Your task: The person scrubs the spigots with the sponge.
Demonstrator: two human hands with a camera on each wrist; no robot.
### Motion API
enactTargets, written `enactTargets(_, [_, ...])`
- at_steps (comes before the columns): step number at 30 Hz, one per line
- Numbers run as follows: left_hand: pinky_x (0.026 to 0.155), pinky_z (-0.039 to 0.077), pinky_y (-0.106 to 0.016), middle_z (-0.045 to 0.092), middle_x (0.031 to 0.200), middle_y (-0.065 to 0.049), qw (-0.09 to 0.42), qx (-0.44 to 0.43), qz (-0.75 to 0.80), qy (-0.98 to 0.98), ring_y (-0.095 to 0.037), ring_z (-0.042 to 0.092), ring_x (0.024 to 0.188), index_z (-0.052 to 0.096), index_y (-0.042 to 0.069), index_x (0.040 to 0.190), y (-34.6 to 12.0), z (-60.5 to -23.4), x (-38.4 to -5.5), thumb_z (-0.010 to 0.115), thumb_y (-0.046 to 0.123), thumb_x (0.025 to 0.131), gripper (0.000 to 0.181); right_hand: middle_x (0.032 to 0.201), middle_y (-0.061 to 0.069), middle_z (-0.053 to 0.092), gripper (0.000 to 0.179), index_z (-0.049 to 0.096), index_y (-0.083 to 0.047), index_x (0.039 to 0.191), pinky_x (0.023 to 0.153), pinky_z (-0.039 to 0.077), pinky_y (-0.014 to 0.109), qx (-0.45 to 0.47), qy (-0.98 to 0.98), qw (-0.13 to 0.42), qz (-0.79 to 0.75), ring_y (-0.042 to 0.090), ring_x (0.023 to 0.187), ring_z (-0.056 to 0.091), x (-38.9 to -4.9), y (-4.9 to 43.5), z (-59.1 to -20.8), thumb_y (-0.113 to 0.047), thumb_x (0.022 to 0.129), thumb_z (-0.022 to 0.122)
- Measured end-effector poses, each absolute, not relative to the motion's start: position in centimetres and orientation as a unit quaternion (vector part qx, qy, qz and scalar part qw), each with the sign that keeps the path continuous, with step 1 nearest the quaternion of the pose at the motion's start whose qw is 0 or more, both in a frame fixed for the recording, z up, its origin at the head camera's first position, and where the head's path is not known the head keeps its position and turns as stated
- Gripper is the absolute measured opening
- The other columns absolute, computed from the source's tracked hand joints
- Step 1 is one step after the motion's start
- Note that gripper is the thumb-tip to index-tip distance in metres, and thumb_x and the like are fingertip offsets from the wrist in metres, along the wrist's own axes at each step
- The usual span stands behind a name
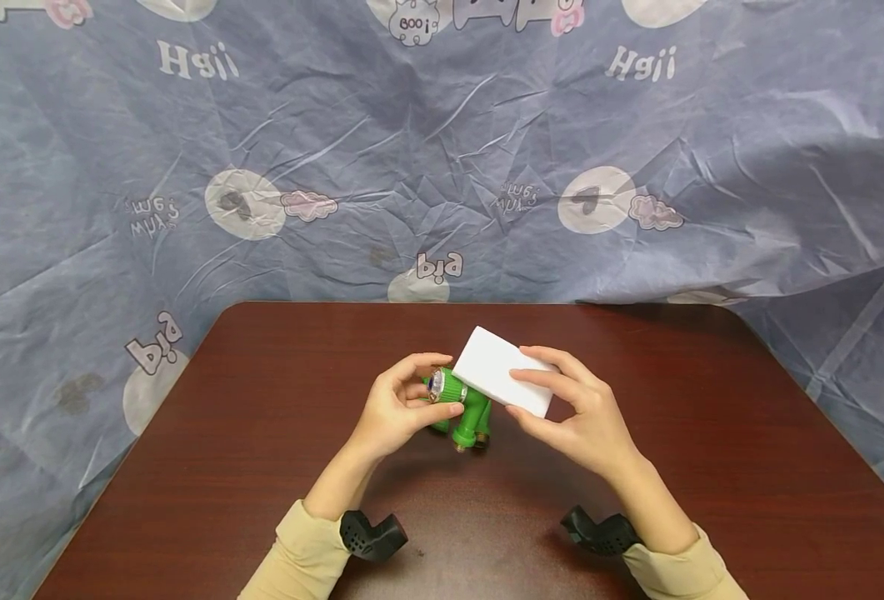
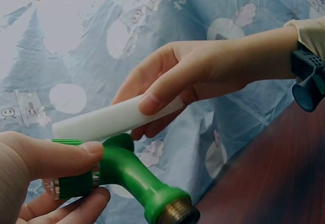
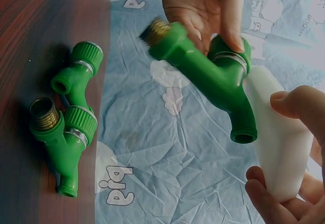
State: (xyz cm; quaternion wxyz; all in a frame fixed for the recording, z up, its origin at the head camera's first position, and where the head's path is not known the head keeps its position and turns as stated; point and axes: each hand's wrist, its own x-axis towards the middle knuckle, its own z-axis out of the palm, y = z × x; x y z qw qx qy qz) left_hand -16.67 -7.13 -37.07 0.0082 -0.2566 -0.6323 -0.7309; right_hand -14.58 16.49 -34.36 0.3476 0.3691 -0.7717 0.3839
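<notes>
My left hand [image 1: 392,408] grips a green plastic tap [image 1: 475,410] by its ribbed knob, thumb on one side and fingers on the other. The tap is raised off the table, its brass threaded end [image 2: 179,213] pointing down toward the table. A white rectangular sponge [image 1: 496,367] is pinched between the thumb and fingers of my right hand [image 1: 595,417]. In the right wrist view, the sponge's edge lies against or very close to the tap's knob [image 3: 231,49]. The tap's spout [image 3: 244,127] points away from the left hand.
Two more green taps, one upper [image 3: 78,74] and one lower [image 3: 63,150], lie on the dark red-brown table [image 1: 292,358]. In the head view they are mostly behind the held tap and left hand. A blue-grey printed cloth [image 1: 382,150] hangs behind the table.
</notes>
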Motion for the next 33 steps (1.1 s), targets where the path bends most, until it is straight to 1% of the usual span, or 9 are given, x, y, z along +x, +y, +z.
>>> enactTargets(3, [0.059,0.055,-0.025,0.062,0.095,-0.015,0.019,-0.247,-0.727,-0.641,-0.019,0.068,0.075,0.061,-0.002,0.114,-7.2,-37.0,-16.6,0.077,-0.012,0.068,0.05,0.109,0.023,0.061,0.038,0.07,0.0,0.094,0.085,0.043,0.013,0.38,-0.762,0.345,0.394,0.034,0.095,0.06,-14.1,16.0,-34.0,0.005,0.058,0.078])
enactTargets(4, [0.058,0.054,-0.025,0.063,0.094,-0.015,0.024,-0.24,-0.723,-0.647,-0.02,0.068,0.075,0.062,-0.002,0.112,-7.2,-37.0,-16.6,0.078,-0.01,0.067,0.049,0.109,0.023,0.061,0.036,0.07,0.0,0.095,0.085,0.044,0.014,0.384,-0.76,0.344,0.396,0.034,0.095,0.06,-14.1,15.9,-34.0,0.003,0.06,0.078])
enactTargets(7, [0.06,0.055,-0.027,0.066,0.092,-0.015,0.038,-0.221,-0.708,-0.67,-0.021,0.068,0.076,0.065,0.0,0.107,-7.2,-37.0,-16.7,0.083,-0.006,0.063,0.048,0.112,0.02,0.06,0.027,0.071,-0.003,0.097,0.083,0.045,0.014,0.39,-0.76,0.347,0.388,0.031,0.096,0.06,-14.3,15.7,-34.6,-0.013,0.073,0.078])
enactTargets(11, [0.067,0.057,-0.037,0.067,0.092,-0.016,0.045,-0.204,-0.698,-0.685,-0.021,0.067,0.076,0.065,-0.005,0.103,-7.0,-36.7,-16.5,0.084,-0.008,0.06,0.047,0.116,0.015,0.06,0.03,0.071,-0.008,0.102,0.071,0.048,0.016,0.4,-0.764,0.357,0.359,0.026,0.096,0.061,-14.7,15.6,-35.7,-0.033,0.085,0.067])
enactTargets(13, [0.068,0.057,-0.037,0.067,0.092,-0.017,0.046,-0.206,-0.703,-0.679,-0.02,0.067,0.075,0.065,-0.007,0.102,-7.0,-36.5,-16.3,0.083,-0.011,0.059,0.046,0.118,0.013,0.06,0.03,0.071,-0.009,0.103,0.064,0.048,0.019,0.405,-0.765,0.362,0.346,0.025,0.095,0.062,-14.7,15.5,-35.9,-0.034,0.086,0.065])
enactTargets(16, [0.064,0.057,-0.032,0.067,0.091,-0.019,0.052,-0.213,-0.712,-0.667,-0.018,0.068,0.073,0.064,-0.008,0.1,-7.0,-36.6,-16.3,0.083,-0.012,0.058,0.046,0.118,0.013,0.06,0.029,0.071,-0.01,0.104,0.058,0.047,0.02,0.413,-0.766,0.368,0.329,0.024,0.092,0.062,-14.6,15.3,-35.8,-0.033,0.087,0.065])
enactTargets(21, [0.061,0.056,-0.029,0.067,0.092,-0.02,0.072,-0.225,-0.729,-0.642,-0.019,0.068,0.072,0.064,-0.008,0.102,-7.0,-37.3,-16.7,0.082,-0.014,0.057,0.048,0.118,0.012,0.061,0.029,0.072,-0.01,0.104,0.06,0.045,0.02,0.426,-0.765,0.361,0.321,0.024,0.095,0.062,-14.7,15.7,-35.3,-0.033,0.087,0.064])
enactTargets(26, [0.059,0.056,-0.028,0.068,0.09,-0.016,0.067,-0.222,-0.741,-0.63,-0.019,0.068,0.071,0.063,-0.009,0.102,-7.1,-37.2,-16.8,0.082,-0.014,0.058,0.048,0.118,0.011,0.061,0.028,0.073,-0.011,0.102,0.062,0.045,0.02,0.409,-0.773,0.366,0.317,0.023,0.095,0.062,-14.8,16.3,-35.1,-0.033,0.087,0.063])
enactTargets(33, [0.058,0.054,-0.026,0.068,0.09,-0.015,0.056,-0.208,-0.738,-0.639,-0.019,0.067,0.07,0.065,-0.004,0.102,-7.2,-37.1,-16.7,0.083,-0.011,0.058,0.048,0.117,0.011,0.061,0.03,0.073,-0.012,0.102,0.058,0.042,0.018,0.362,-0.785,0.385,0.322,0.024,0.094,0.062,-14.8,16.4,-35.2,-0.037,0.086,0.064])
